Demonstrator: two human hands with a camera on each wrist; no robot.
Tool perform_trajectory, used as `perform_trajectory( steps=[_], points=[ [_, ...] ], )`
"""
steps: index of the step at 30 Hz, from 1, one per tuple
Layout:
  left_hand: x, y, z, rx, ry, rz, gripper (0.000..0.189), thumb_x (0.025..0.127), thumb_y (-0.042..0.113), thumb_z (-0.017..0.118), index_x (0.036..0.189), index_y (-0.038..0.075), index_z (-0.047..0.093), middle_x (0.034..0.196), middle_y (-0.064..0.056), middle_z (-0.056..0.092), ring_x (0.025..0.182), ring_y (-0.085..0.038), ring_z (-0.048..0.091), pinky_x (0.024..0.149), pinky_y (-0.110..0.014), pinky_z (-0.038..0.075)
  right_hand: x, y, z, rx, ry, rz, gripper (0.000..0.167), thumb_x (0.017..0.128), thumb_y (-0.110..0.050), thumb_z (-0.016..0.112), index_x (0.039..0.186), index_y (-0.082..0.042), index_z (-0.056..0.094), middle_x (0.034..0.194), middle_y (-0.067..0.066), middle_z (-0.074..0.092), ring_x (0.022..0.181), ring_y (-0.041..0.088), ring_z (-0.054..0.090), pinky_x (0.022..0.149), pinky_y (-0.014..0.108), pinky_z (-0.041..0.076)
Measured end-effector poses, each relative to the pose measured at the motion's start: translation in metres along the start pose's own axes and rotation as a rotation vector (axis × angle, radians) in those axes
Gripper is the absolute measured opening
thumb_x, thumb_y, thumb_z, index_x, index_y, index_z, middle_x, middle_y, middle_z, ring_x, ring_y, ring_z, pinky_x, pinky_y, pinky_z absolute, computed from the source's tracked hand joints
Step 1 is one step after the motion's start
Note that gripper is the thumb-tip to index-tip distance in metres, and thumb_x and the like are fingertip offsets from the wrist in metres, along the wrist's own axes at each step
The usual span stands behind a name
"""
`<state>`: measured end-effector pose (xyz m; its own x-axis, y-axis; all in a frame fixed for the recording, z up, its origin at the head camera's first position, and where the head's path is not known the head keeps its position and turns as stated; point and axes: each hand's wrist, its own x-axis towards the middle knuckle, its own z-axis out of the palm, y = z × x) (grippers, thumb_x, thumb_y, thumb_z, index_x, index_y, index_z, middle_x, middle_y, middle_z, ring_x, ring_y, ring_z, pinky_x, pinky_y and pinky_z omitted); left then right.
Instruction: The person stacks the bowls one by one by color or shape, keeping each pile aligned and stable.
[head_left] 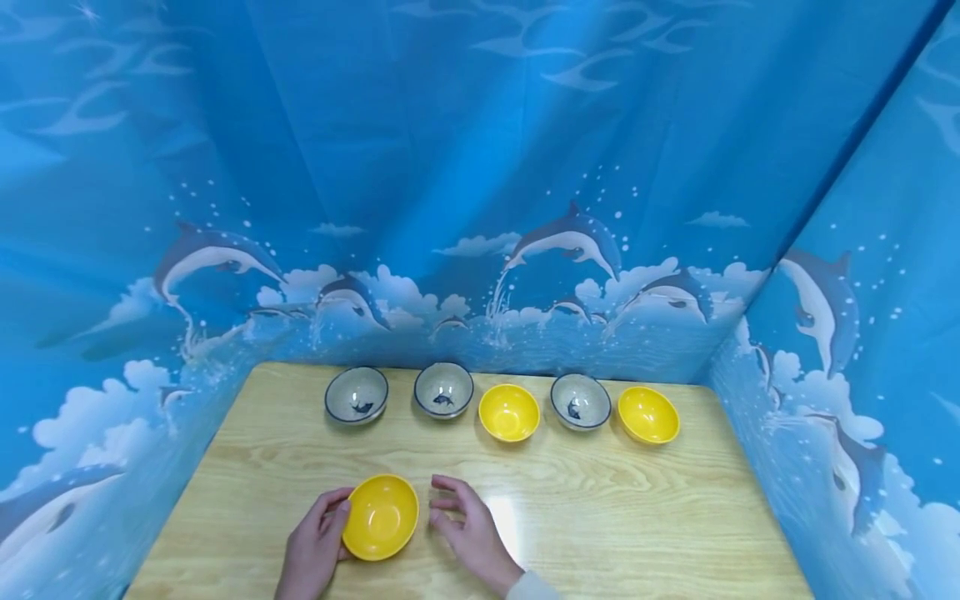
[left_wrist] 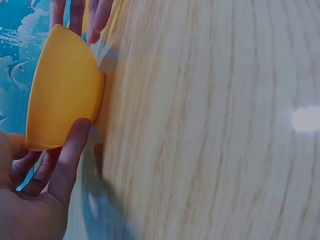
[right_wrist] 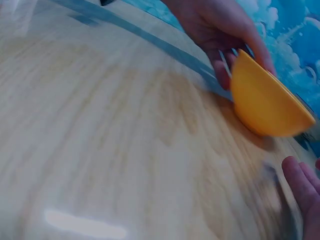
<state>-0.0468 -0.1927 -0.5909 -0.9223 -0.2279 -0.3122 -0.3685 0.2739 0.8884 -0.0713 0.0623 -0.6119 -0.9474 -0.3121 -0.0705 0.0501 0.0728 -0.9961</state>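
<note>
At the front left of the table, my left hand (head_left: 312,543) holds a yellow bowl (head_left: 381,517) by its left side, the thumb at the rim and the other fingers around the outside. In the left wrist view the bowl (left_wrist: 62,90) stands mouth-up, with a fingertip against its lower wall. My right hand (head_left: 474,533) is to the right of the bowl, apart from it, its fingers loosely extended and nothing in them. The right wrist view shows a gap between the bowl (right_wrist: 270,100) and the right fingertips.
Along the back of the wooden table (head_left: 600,517) runs a row: a grey bowl (head_left: 356,393), a second grey bowl (head_left: 444,387), a yellow bowl (head_left: 509,412), another grey bowl (head_left: 581,400) and another yellow bowl (head_left: 648,414). A blue dolphin-print curtain (head_left: 420,167) hangs behind and at the sides.
</note>
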Motion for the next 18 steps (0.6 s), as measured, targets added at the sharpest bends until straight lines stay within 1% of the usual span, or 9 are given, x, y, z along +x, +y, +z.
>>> perform_trajectory(
  steps=[3, 6, 11, 13, 18],
  points=[
    [0.000, 0.000, 0.000, -0.002, -0.002, 0.003, 0.042, 0.117, 0.030, 0.055, 0.149, 0.004, 0.060, 0.135, -0.022, 0.068, 0.100, -0.014, 0.073, 0.066, -0.030, 0.068, 0.003, 0.001, -0.010, 0.027, 0.038, 0.003, 0.050, 0.107, -0.012, 0.068, 0.154, -0.002, 0.053, 0.157, 0.023, 0.055, 0.133, 0.040, 0.066, 0.100, 0.024, 0.064],
    [-0.001, 0.000, 0.000, -0.004, 0.000, -0.003, 0.042, 0.117, 0.030, 0.055, 0.149, 0.004, 0.060, 0.135, -0.022, 0.068, 0.099, -0.012, 0.073, 0.067, -0.030, 0.068, 0.004, 0.000, -0.021, 0.060, 0.074, 0.000, 0.047, 0.107, -0.009, 0.067, 0.151, 0.002, 0.054, 0.155, 0.027, 0.055, 0.132, 0.044, 0.064, 0.099, 0.028, 0.065],
    [-0.001, -0.001, 0.000, -0.001, 0.000, -0.007, 0.042, 0.116, 0.031, 0.055, 0.149, 0.005, 0.060, 0.135, -0.022, 0.069, 0.098, -0.008, 0.072, 0.067, -0.030, 0.068, 0.006, 0.000, -0.040, 0.064, 0.139, 0.009, 0.043, 0.108, -0.013, 0.066, 0.148, 0.001, 0.056, 0.152, 0.028, 0.057, 0.133, 0.045, 0.063, 0.100, 0.028, 0.065],
    [-0.001, -0.001, 0.000, 0.000, -0.001, -0.004, 0.043, 0.116, 0.033, 0.055, 0.149, 0.005, 0.060, 0.135, -0.022, 0.069, 0.098, -0.008, 0.072, 0.067, -0.030, 0.068, 0.006, 0.001, -0.046, 0.063, 0.165, 0.014, 0.042, 0.109, -0.015, 0.067, 0.147, 0.000, 0.057, 0.149, 0.028, 0.058, 0.133, 0.044, 0.064, 0.100, 0.028, 0.065],
    [0.000, -0.001, 0.001, -0.002, 0.001, -0.002, 0.044, 0.116, 0.035, 0.055, 0.149, 0.005, 0.060, 0.135, -0.022, 0.068, 0.101, -0.012, 0.073, 0.067, -0.030, 0.068, 0.006, 0.002, -0.059, 0.073, 0.212, 0.006, 0.041, 0.109, -0.016, 0.066, 0.144, 0.003, 0.059, 0.145, 0.031, 0.060, 0.131, 0.046, 0.064, 0.100, 0.032, 0.066]
  ],
)
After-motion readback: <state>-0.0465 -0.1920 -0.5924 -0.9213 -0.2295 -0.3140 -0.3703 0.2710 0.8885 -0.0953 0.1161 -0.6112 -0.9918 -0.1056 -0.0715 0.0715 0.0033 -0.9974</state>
